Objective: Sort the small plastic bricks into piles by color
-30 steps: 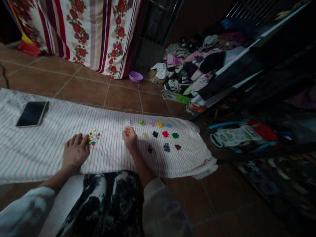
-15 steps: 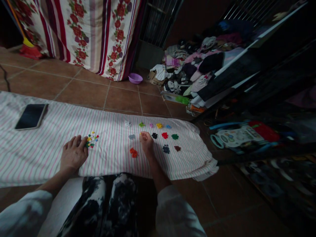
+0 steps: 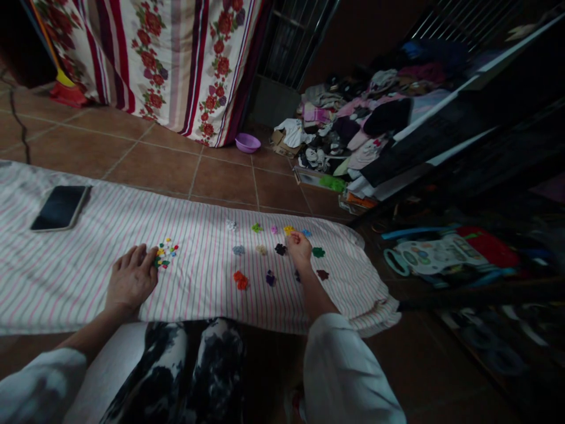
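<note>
On the striped cloth (image 3: 198, 288), my left hand (image 3: 132, 277) lies flat with its fingers spread, fingertips beside a mixed heap of small coloured pieces (image 3: 166, 253). My right hand (image 3: 300, 247) is closed in a pinch at the yellow pile (image 3: 288, 229); what is between its fingertips is too small to make out. Around it are sorted piles: white (image 3: 231, 225), lime green (image 3: 256, 227), pink (image 3: 274, 229), blue (image 3: 306, 233), grey (image 3: 239, 250), beige (image 3: 261, 249), black (image 3: 280, 249), dark green (image 3: 318, 252), orange (image 3: 241, 280), purple (image 3: 270, 278) and brown (image 3: 323, 275). My right hand and wrist partly hide other piles.
A phone (image 3: 60, 208) rests on the cloth at the left. Beyond, on the tiled floor, are a purple bowl (image 3: 248, 142), a floral curtain (image 3: 176, 65) and heaped clothes (image 3: 344, 118). A colourful plastic toy (image 3: 424, 250) is at the right.
My right hand has moved right and away from me, from between the grey and black piles to the yellow pile, uncovering the beige and purple piles. My left hand stays by the mixed heap.
</note>
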Tool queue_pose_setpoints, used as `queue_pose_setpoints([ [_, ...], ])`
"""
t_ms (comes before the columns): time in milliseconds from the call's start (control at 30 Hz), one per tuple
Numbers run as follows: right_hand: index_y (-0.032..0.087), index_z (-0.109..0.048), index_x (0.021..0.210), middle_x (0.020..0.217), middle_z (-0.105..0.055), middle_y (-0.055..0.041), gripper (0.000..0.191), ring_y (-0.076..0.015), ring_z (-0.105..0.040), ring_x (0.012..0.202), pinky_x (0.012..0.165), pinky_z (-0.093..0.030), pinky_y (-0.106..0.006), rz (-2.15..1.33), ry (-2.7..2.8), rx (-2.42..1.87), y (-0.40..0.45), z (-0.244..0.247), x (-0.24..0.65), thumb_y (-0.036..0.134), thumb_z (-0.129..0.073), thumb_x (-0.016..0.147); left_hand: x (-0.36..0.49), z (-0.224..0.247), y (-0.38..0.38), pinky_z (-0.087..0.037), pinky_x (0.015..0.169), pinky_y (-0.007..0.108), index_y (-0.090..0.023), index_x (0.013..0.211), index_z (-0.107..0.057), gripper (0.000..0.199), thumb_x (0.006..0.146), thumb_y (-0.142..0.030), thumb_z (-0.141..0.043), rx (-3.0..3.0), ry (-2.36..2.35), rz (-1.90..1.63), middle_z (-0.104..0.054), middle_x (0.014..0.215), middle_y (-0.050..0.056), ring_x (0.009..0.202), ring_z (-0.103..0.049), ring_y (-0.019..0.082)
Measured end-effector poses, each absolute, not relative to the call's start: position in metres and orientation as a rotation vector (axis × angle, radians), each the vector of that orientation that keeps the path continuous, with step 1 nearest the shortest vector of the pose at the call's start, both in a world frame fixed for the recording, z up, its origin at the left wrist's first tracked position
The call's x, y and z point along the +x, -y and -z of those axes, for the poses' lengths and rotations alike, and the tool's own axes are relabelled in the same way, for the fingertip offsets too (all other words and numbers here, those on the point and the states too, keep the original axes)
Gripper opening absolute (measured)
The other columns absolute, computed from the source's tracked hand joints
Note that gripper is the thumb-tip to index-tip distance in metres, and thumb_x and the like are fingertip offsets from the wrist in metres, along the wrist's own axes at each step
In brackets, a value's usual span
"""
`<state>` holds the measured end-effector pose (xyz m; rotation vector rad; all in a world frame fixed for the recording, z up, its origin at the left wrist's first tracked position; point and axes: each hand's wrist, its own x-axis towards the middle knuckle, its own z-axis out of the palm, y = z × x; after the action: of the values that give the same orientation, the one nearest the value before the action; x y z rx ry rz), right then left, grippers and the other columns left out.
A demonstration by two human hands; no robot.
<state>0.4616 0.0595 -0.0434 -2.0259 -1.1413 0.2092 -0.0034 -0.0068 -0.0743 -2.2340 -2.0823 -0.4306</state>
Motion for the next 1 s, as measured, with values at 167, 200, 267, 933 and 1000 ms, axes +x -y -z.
queue_pose_setpoints([
  [167, 0.021, -0.070, 0.087, 0.088, -0.075, -0.0087, 0.022, -0.0223, -0.069, 0.087, 0.084, -0.052, -0.031, -0.160, 1.135, -2.170, -0.073, 0.032, 0.497, 0.028, -0.053, 0.077, -0.004, 0.077, 0.006, -0.044, 0.106, 0.056, -0.017, 0.136, -0.060, 0.051, 0.095, -0.032, -0.036, -2.225, 2.056, 0.422, -0.056, 0.145, 0.020, 0.138, -0.048, 0.036],
  [200, 0.021, -0.070, 0.086, 0.089, -0.075, -0.0089, 0.020, -0.0227, -0.070, 0.089, 0.085, -0.052, -0.032, -0.158, 1.148, -2.183, -0.076, 0.031, 0.503, 0.027, -0.053, 0.077, -0.004, 0.077, 0.006, -0.044, 0.106, 0.056, -0.018, 0.136, -0.060, 0.050, 0.094, -0.032, -0.036, -2.226, 2.059, 0.422, -0.056, 0.145, 0.020, 0.138, -0.048, 0.036],
  [267, 0.022, -0.069, 0.084, 0.088, -0.075, -0.0089, 0.017, -0.0242, -0.070, 0.091, 0.086, -0.052, -0.034, -0.157, 1.164, -2.200, -0.083, 0.029, 0.514, 0.026, -0.054, 0.076, -0.004, 0.077, 0.006, -0.044, 0.106, 0.055, -0.018, 0.136, -0.060, 0.051, 0.095, -0.032, -0.035, -2.230, 2.065, 0.423, -0.056, 0.145, 0.020, 0.138, -0.048, 0.036],
  [933, 0.022, -0.072, 0.081, 0.091, -0.077, -0.0091, 0.018, -0.0221, -0.071, 0.086, 0.081, -0.050, -0.032, -0.148, 1.370, -2.295, -0.131, 0.063, 0.547, 0.022, -0.055, 0.076, -0.003, 0.076, 0.006, -0.043, 0.107, 0.057, -0.013, 0.135, -0.061, 0.053, 0.093, -0.032, -0.034, -2.236, 2.075, 0.476, -0.058, 0.143, 0.021, 0.138, -0.049, 0.038],
  [1000, 0.021, -0.073, 0.081, 0.090, -0.077, -0.0093, 0.018, -0.0221, -0.071, 0.085, 0.079, -0.051, -0.032, -0.145, 1.374, -2.298, -0.134, 0.065, 0.547, 0.021, -0.055, 0.076, -0.003, 0.076, 0.006, -0.043, 0.107, 0.058, -0.014, 0.135, -0.060, 0.052, 0.093, -0.032, -0.035, -2.243, 2.082, 0.481, -0.058, 0.143, 0.021, 0.138, -0.049, 0.038],
])
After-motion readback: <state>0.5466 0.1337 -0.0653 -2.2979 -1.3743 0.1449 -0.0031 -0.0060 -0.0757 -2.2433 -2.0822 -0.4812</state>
